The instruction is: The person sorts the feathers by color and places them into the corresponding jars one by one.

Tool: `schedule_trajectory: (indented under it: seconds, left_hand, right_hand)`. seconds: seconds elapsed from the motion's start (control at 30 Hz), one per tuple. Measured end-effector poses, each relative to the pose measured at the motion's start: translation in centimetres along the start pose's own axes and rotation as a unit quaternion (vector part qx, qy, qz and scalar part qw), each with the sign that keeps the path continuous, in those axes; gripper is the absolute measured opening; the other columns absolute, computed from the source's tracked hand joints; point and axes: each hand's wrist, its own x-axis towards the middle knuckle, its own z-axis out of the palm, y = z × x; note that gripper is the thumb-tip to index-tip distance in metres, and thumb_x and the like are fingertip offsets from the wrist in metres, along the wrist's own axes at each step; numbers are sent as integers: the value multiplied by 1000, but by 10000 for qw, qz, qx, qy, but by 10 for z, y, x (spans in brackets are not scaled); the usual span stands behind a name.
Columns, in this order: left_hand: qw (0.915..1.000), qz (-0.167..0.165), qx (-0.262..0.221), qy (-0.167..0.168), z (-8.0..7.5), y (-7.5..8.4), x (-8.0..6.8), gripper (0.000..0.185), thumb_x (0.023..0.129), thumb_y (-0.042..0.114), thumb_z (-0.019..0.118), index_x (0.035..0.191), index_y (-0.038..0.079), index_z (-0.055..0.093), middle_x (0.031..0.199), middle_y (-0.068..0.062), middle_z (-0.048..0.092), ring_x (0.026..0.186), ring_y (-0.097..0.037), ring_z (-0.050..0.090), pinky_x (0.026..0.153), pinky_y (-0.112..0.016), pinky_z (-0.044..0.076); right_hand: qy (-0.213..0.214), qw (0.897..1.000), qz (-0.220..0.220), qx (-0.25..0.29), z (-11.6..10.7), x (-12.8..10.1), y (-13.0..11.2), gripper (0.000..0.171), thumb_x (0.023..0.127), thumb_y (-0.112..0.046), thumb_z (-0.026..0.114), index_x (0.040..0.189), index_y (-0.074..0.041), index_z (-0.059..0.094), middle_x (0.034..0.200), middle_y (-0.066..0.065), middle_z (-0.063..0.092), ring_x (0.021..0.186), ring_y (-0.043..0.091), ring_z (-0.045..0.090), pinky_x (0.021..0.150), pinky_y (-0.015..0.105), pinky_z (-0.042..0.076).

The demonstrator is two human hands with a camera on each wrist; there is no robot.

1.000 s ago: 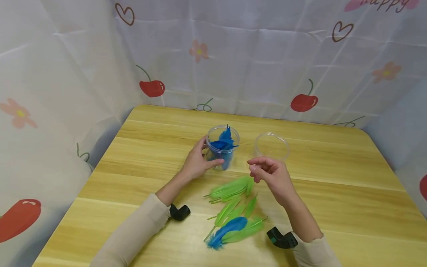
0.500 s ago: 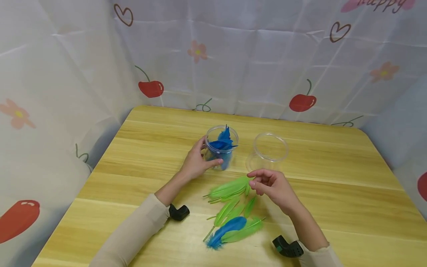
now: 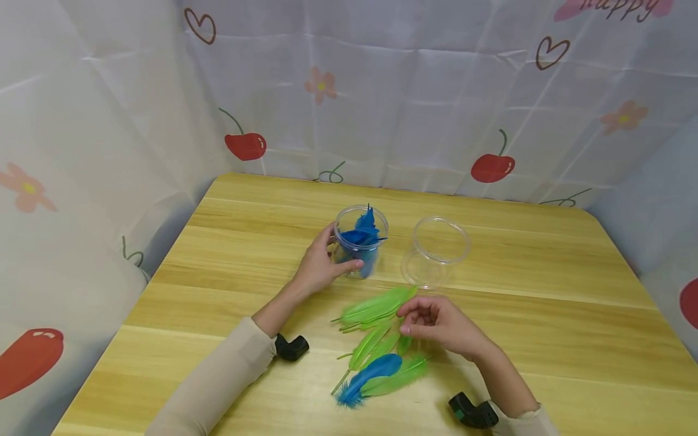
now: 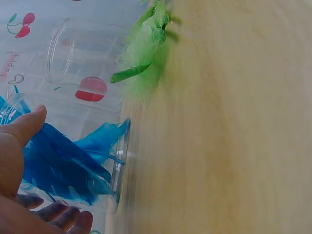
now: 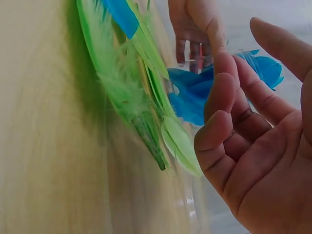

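Observation:
My left hand (image 3: 317, 263) grips a clear plastic jar (image 3: 360, 246) by its side, thumb across the front. Blue feathers (image 3: 364, 232) stand in this jar, some tips rising above its rim. In the left wrist view, the thumb (image 4: 30, 124) lies along the jar wall, with blue feathers behind it. My right hand (image 3: 444, 325) hovers at the right side of the green feathers (image 3: 376, 307), fingers loosely bent and holding nothing. Its thumb stands apart from the fingers in the right wrist view. A single blue feather (image 3: 378, 370) lies partly over a green feather (image 3: 400, 378) nearer me.
A second clear jar (image 3: 433, 263) stands open to the right of the held one, behind the feathers. Everything rests on a wooden table (image 3: 262, 206). A printed cloth (image 3: 403, 109) hangs along its back and sides.
My right hand has come down and toward me, from in front of the second jar to beside the green feathers. My left hand stays on its jar.

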Motion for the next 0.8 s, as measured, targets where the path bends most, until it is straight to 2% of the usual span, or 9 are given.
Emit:
schedule_trajectory:
  seconds: [0.3, 0.43, 0.67, 0.8]
  left_hand:
    - [10000, -61, 19, 4, 0, 0, -1, 98, 80, 36, 84, 155, 10, 28, 148, -15, 43, 133, -33, 43, 106, -54, 40]
    - [10000, -72, 22, 4, -1, 0, -1, 97, 80, 36, 84, 155, 10, 28, 147, -16, 43, 133, -34, 44, 105, -55, 41]
    - [10000, -22, 16, -20, -1, 1, -1, 97, 80, 35, 84, 155, 9, 28, 148, -15, 43, 133, -31, 43, 106, -52, 41]
    - [10000, -57, 2, -6, 0, 1, 0, 97, 80, 36, 84, 155, 10, 28, 148, -14, 43, 133, -31, 43, 106, -52, 41]
  right_hand:
    - [-474, 9988, 88, -87, 5, 3, 4, 29, 92, -11, 71, 111, 11, 65, 90, 14, 68, 79, 27, 66, 67, 30, 57]
    - [-770, 9968, 42, -207, 7, 5, 6, 27, 92, -10, 70, 110, 9, 67, 87, 11, 70, 77, 24, 67, 67, 27, 56]
    - [-1163, 9918, 37, -538, 9, 4, 5, 23, 91, -13, 72, 105, 5, 70, 82, 2, 68, 69, 8, 60, 61, 20, 50]
    - [-1256, 9900, 80, -640, 10, 4, 3, 23, 90, -13, 73, 103, 5, 70, 77, -2, 65, 66, 4, 56, 59, 18, 48]
